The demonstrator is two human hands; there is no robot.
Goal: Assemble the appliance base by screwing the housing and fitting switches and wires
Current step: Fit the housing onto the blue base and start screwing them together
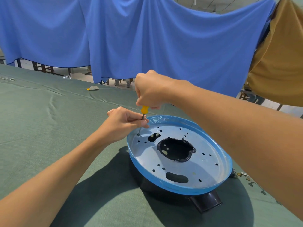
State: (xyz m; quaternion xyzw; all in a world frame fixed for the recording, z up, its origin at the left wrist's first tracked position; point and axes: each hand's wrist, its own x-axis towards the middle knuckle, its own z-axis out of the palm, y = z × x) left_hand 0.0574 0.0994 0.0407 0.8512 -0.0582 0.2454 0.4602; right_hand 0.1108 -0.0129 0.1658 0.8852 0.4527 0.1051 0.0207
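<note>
Plainly, in the head view, the main danger is a slip. The screwdriver [144, 109] leans a little, with its tip set in a small hole near the far left edge of the metal plate [205, 141]. If pressure falls off the line of the shaft, the tip may jump out and scratch the plate, or tear the blue film [180, 190] wrapped round its rim. Whether a screw sits under the tip is too small to tell; if one does, a leaning shaft could drive it crooked. Neither hand steadies the black housing [206, 203], which lies on the green bench [49, 128] in front of the person with the plate on top, so a hard turn may make it rock or swivel. The left fingertips are close to the tip and would take the knock from a slip. Loose wires [246, 176] trail on the bench just right of the housing, partly behind the right forearm, and a sweep of that arm could drag them.

The right hand [152, 90] comes from above, wrist bent down, with its fingers curled closed round the top of the yellow handle. The left hand [126, 123] reaches in lower from the left and pinches the thin shaft between thumb and fingertips just above the plate. Both forearms stretch forward over the bench.
</note>
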